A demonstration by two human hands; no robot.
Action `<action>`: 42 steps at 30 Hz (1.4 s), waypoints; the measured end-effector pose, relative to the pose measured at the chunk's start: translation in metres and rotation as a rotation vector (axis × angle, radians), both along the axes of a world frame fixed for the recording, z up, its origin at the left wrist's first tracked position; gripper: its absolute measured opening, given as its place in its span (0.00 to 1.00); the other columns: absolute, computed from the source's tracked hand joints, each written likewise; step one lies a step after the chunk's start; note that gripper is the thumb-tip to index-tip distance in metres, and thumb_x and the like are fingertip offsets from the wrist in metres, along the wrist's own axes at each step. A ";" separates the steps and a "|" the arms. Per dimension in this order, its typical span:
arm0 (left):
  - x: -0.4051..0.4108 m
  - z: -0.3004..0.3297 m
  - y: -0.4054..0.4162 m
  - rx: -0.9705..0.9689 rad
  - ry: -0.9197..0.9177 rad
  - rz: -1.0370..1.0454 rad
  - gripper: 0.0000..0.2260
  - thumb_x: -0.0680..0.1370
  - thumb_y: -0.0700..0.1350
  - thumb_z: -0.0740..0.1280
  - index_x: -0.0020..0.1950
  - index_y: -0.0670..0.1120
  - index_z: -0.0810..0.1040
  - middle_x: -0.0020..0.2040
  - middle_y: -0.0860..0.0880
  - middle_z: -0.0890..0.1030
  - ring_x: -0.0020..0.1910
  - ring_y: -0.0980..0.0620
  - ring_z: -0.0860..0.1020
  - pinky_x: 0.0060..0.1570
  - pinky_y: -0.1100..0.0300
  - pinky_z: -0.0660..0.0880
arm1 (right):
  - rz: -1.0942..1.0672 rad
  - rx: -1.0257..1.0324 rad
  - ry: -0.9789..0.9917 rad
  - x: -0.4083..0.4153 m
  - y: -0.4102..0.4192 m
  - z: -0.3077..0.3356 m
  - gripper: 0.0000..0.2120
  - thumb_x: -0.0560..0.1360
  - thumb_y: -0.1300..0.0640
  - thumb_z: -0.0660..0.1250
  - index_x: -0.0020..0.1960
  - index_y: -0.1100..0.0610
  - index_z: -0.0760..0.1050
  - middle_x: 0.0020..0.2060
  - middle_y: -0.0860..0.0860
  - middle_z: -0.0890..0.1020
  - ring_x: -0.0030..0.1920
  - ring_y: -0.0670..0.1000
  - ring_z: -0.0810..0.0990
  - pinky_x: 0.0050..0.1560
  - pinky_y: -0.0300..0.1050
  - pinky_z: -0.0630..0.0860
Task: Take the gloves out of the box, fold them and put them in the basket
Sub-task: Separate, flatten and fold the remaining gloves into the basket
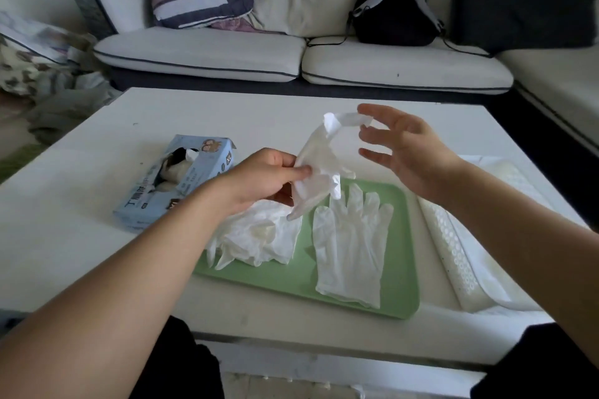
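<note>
While no folded glove shows in the basket yet, the task looks early: sorting under way, folding and stowing left.
Tray: green tray (402, 288), smooth, rounded corners, on the white surface (64, 236).
Flat glove: flat glove (351, 249), thin, translucent, spread out on the tray.
Heap: crumpled gloves (259, 238), wrinkled.
Basket: basket (453, 256), white, perforated, right of the tray.
Left grip: left hand (262, 180) pinches a limp held glove (319, 162) above the tray.
Right grip: right hand (402, 149), fingers spread, fingertip touching its cuff.
Box: box (175, 181), blue card, more gloves inside.
</note>
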State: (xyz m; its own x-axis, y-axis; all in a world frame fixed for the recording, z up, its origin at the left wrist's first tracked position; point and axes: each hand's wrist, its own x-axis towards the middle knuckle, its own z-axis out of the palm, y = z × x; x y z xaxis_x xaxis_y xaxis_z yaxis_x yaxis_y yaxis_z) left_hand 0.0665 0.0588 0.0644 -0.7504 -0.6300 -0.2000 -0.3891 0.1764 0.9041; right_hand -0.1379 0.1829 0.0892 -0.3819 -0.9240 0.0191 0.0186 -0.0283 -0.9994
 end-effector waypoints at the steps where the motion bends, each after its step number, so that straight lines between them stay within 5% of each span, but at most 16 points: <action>1: -0.003 0.009 0.004 0.175 0.074 -0.014 0.09 0.83 0.44 0.66 0.54 0.40 0.83 0.47 0.42 0.87 0.45 0.46 0.85 0.49 0.53 0.83 | -0.084 0.056 0.135 -0.007 0.002 -0.001 0.26 0.75 0.64 0.72 0.71 0.52 0.73 0.67 0.51 0.76 0.70 0.51 0.72 0.66 0.55 0.76; 6: -0.015 0.029 0.020 0.410 0.246 -0.057 0.17 0.85 0.48 0.58 0.45 0.43 0.82 0.38 0.46 0.85 0.34 0.53 0.82 0.35 0.62 0.79 | 0.120 0.054 0.654 -0.003 0.019 0.003 0.37 0.65 0.50 0.82 0.71 0.43 0.72 0.68 0.41 0.73 0.67 0.44 0.74 0.59 0.46 0.80; 10: -0.028 0.032 0.030 0.315 0.169 -0.046 0.17 0.85 0.49 0.61 0.41 0.42 0.80 0.29 0.48 0.76 0.27 0.52 0.73 0.28 0.61 0.71 | 0.124 -0.090 0.874 0.015 0.023 0.008 0.25 0.69 0.50 0.79 0.65 0.44 0.78 0.60 0.43 0.76 0.58 0.44 0.78 0.53 0.42 0.80; 15: -0.037 0.025 0.041 0.324 0.085 -0.077 0.19 0.84 0.49 0.59 0.35 0.45 0.76 0.26 0.50 0.65 0.24 0.53 0.61 0.27 0.61 0.56 | 0.045 -0.180 0.777 0.010 0.019 0.007 0.03 0.74 0.62 0.74 0.47 0.57 0.85 0.46 0.53 0.85 0.47 0.47 0.83 0.48 0.55 0.80; 18: -0.039 0.026 0.040 0.388 0.062 -0.070 0.33 0.71 0.78 0.55 0.36 0.47 0.74 0.30 0.48 0.67 0.27 0.51 0.61 0.29 0.59 0.55 | -0.043 -0.130 0.490 0.007 0.014 0.016 0.21 0.75 0.50 0.71 0.43 0.70 0.79 0.38 0.70 0.78 0.38 0.54 0.75 0.42 0.61 0.76; 20: -0.041 0.027 0.037 0.308 0.090 0.005 0.37 0.62 0.83 0.59 0.36 0.48 0.76 0.35 0.49 0.71 0.30 0.50 0.66 0.31 0.57 0.63 | -0.114 -0.100 0.385 0.005 0.015 0.022 0.23 0.77 0.51 0.70 0.39 0.72 0.74 0.31 0.63 0.73 0.34 0.53 0.70 0.37 0.53 0.70; 24: -0.045 0.021 0.038 0.101 0.263 0.053 0.32 0.60 0.69 0.73 0.53 0.48 0.77 0.46 0.49 0.78 0.44 0.49 0.77 0.44 0.53 0.72 | -0.189 -0.030 0.240 0.004 0.020 0.024 0.16 0.77 0.56 0.71 0.37 0.67 0.77 0.31 0.57 0.76 0.31 0.52 0.75 0.34 0.46 0.76; 26: -0.049 0.020 0.043 0.064 0.335 0.050 0.31 0.60 0.63 0.76 0.58 0.49 0.78 0.51 0.49 0.81 0.47 0.50 0.81 0.45 0.53 0.76 | -0.246 -0.014 0.233 0.004 0.020 0.026 0.14 0.77 0.57 0.70 0.35 0.63 0.76 0.26 0.53 0.73 0.25 0.48 0.70 0.26 0.38 0.68; 29: -0.057 0.014 0.047 -0.143 0.418 0.368 0.29 0.65 0.52 0.82 0.61 0.53 0.73 0.57 0.51 0.78 0.47 0.54 0.80 0.44 0.59 0.79 | -0.283 -0.045 0.239 0.003 0.021 0.029 0.13 0.76 0.58 0.71 0.40 0.67 0.78 0.29 0.55 0.74 0.27 0.50 0.70 0.28 0.40 0.67; 32: -0.057 0.013 0.047 -0.356 0.459 0.629 0.16 0.73 0.48 0.78 0.55 0.51 0.74 0.56 0.51 0.78 0.44 0.54 0.80 0.46 0.55 0.80 | -0.287 -0.058 0.249 0.006 0.023 0.029 0.09 0.76 0.60 0.71 0.38 0.61 0.80 0.28 0.52 0.78 0.28 0.47 0.74 0.29 0.39 0.71; 34: -0.057 0.021 0.050 -0.077 0.539 0.441 0.12 0.78 0.55 0.72 0.51 0.47 0.80 0.50 0.49 0.83 0.43 0.52 0.83 0.44 0.52 0.80 | -0.261 -0.045 0.274 0.011 0.022 0.027 0.07 0.76 0.60 0.72 0.40 0.60 0.81 0.30 0.56 0.81 0.30 0.49 0.78 0.33 0.45 0.77; 37: -0.056 0.033 0.061 0.348 0.551 -0.006 0.28 0.76 0.65 0.65 0.59 0.42 0.82 0.51 0.45 0.85 0.52 0.48 0.84 0.54 0.52 0.80 | 0.027 0.004 0.176 0.019 0.026 0.028 0.07 0.78 0.62 0.69 0.54 0.63 0.81 0.48 0.66 0.84 0.46 0.60 0.85 0.54 0.58 0.81; 39: -0.057 0.031 0.064 0.363 0.579 -0.079 0.23 0.76 0.55 0.70 0.62 0.40 0.81 0.54 0.43 0.85 0.55 0.46 0.83 0.60 0.47 0.79 | 0.257 0.036 0.150 0.017 0.030 0.031 0.13 0.78 0.67 0.66 0.62 0.61 0.79 0.55 0.65 0.83 0.56 0.61 0.83 0.59 0.54 0.81; 42: -0.058 0.027 0.056 0.389 0.605 0.159 0.11 0.76 0.38 0.71 0.58 0.41 0.81 0.45 0.47 0.85 0.45 0.49 0.84 0.49 0.53 0.80 | 0.264 -0.010 0.206 0.006 0.035 0.038 0.18 0.76 0.72 0.66 0.64 0.62 0.78 0.57 0.62 0.83 0.56 0.60 0.83 0.57 0.53 0.81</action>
